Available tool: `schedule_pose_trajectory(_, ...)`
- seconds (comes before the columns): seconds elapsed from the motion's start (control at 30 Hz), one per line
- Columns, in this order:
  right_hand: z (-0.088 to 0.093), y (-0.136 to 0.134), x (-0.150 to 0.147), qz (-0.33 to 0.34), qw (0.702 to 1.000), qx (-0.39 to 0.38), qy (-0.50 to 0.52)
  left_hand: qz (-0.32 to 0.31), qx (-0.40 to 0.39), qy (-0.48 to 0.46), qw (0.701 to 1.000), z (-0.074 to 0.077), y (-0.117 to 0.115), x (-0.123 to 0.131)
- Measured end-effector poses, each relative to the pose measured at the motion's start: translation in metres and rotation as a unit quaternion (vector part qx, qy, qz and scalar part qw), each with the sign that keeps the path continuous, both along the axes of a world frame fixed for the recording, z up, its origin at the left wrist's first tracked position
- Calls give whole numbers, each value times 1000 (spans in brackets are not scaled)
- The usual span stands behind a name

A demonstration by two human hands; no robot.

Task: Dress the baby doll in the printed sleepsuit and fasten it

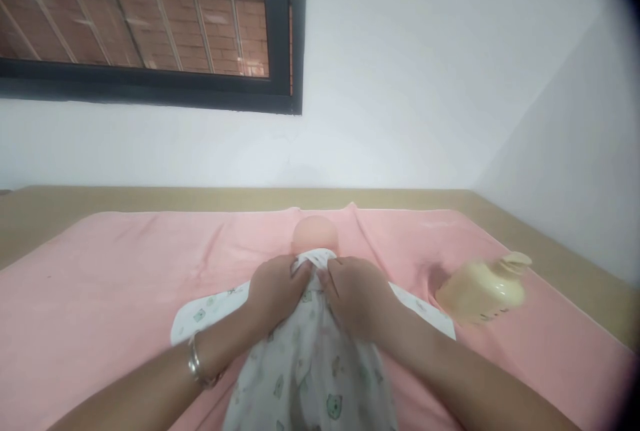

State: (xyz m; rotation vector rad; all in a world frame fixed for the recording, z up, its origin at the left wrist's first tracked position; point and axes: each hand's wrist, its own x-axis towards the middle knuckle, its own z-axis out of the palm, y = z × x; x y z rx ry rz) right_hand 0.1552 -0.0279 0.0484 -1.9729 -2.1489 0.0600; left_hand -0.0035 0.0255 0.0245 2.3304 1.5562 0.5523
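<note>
A doll (315, 234) lies on its back, with only the rounded top of its bald head showing above the collar. Over it is a white baby garment (334, 406) printed with small green animals, its sleeves spread to both sides. My left hand (277, 284) pinches the left side of the neckline, thumb on the cloth. At the other side of the same neckline, my right hand (360, 294) is closed on the fabric, close to the left one. The doll's face and body are hidden by the garment and my hands.
Under the doll spreads a pink cloth (125, 284) on a wooden surface (240, 197). A pale yellow bottle (483, 291) with a beak-like top is at the right, leaning in view. White wall (400, 84) and a dark-framed window (280, 87) stand behind.
</note>
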Motion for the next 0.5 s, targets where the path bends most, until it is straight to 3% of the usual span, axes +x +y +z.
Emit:
schedule_pose_trajectory(0.2,-5,15,11,-16,992,-122,31,-4,64,-15,998,2,-2,0)
schedule_pose_trajectory(0.37,-1,0,0,-1,1000,-23,-6,-19,-53,-26,998,2,4,-2)
schedule_pose_trajectory(0.43,-2,2,0,-1,1000,-11,-11,-18,-45,-27,998,2,5,-2)
schedule_pose_trajectory(0.5,-5,11,6,-18,998,-55,18,-19,-15,-34,999,0,4,-2)
